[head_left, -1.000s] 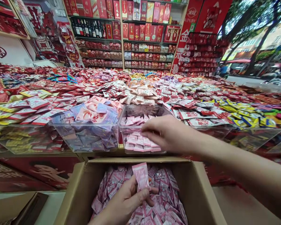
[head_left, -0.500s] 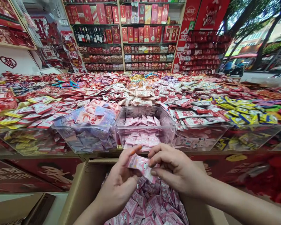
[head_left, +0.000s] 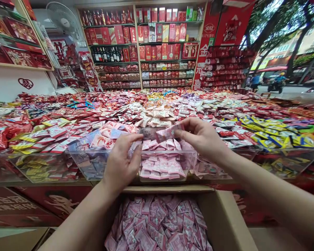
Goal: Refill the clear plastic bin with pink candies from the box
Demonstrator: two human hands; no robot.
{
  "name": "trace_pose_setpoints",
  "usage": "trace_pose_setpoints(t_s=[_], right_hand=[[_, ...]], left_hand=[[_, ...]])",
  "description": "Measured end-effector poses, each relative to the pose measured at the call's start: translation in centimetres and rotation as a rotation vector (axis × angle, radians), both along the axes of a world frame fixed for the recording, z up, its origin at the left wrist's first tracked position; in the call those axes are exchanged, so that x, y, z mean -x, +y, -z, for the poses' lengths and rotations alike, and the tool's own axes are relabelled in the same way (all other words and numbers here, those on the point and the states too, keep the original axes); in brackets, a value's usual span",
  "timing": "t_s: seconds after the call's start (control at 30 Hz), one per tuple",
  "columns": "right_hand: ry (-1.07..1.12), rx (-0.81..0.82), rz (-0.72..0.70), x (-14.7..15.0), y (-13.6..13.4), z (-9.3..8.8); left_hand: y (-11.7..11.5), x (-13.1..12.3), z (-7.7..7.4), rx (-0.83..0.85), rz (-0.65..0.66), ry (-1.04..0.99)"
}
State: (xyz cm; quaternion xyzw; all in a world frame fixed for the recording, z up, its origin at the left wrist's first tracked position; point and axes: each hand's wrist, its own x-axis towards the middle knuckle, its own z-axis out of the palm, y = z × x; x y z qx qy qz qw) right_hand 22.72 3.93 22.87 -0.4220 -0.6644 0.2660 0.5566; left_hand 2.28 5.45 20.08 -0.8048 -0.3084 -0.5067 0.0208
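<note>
Pink packet pinched in right hand above clear bin, left hand open

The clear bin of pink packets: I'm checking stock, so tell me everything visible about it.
The clear bin is a see-through, plastic-looking rectangular tub, open-topped, standing level at the display's front edge, above a cardboard box. Small pink packets partly fill it. Its left wall adjoins a neighbouring bin of blue and pink packets. The left hand curls at its front left corner; the right hand pinches one pink packet above its back rim.
</note>
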Motion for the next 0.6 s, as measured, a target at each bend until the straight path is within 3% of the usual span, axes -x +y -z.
trace_pose_setpoints(t_s=[0.17, 0.33, 0.47, 0.6], right_hand=[[-0.102, 0.245, -0.029, -0.1, 4.4, 0.8], [-0.280, 0.557, -0.148, 2.0, 6.5, 1.6], [-0.540, 0.701, -0.071, 4.3, 7.4, 1.2], [-0.458, 0.825, -0.110, 6.1, 7.6, 1.3]], left_hand=[[2.8, 1.2, 1.4, -0.105, -0.055, 0.278], [2.7, 0.9, 2.6, -0.197, -0.070, 0.238], [3.1, 0.8, 2.9, -0.242, -0.087, 0.269], [3.5, 0.7, 3.2, -0.269, -0.103, 0.263]])
